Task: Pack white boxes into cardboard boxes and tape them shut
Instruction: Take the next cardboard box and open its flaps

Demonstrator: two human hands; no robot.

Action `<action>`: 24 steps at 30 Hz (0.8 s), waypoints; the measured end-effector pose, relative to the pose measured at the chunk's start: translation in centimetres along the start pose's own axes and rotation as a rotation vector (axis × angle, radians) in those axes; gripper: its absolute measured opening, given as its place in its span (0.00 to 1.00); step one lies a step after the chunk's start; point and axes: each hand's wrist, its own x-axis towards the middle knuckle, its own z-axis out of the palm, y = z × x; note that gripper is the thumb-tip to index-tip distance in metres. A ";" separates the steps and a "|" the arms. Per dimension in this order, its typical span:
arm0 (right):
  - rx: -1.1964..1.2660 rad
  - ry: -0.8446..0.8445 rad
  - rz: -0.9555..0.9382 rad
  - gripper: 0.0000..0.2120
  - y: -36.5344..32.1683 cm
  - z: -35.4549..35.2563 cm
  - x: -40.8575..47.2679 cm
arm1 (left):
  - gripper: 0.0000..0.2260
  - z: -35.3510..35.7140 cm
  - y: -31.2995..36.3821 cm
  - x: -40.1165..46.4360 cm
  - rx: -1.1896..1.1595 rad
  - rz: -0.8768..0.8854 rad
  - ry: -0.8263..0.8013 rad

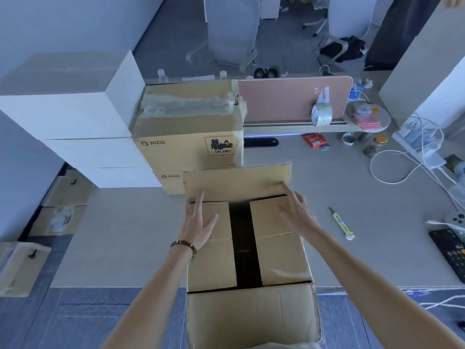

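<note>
cardboard box (pixel 247 260) – side flaps folded in, contents probably hidden | hands – left (pixel 198 226), right (pixel 298 212) – flat, spread wide on flaps

Your open cardboard box (pixel 249 250) sits at the surface's near edge: two inner flaps folded flat with a dark gap between them, far flap tilted up, near flap hanging toward you. White boxes (pixel 75 117) are stacked at the far left, touching two stacked PICO cartons (pixel 188 137), the top one already taped. The tape roll (pixel 321 114) stands on edge against the pink divider, well apart.
</note>
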 end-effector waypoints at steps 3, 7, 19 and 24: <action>0.028 -0.028 0.011 0.33 -0.4 0.2 1.9 | 0.36 0.1 0.9 0.5 -0.048 -0.046 0.013; 0.039 -0.036 0.050 0.33 -0.2 1.0 2.8 | 0.36 0.5 0.6 0.3 -0.044 -0.109 0.043; 0.131 0.069 0.083 0.18 1.8 3.8 2.4 | 0.24 1.9 -0.1 -1.0 -0.070 -0.194 0.173; 0.133 0.066 0.089 0.13 1.2 4.1 3.6 | 0.19 1.4 -0.5 0.7 -0.035 -0.225 0.199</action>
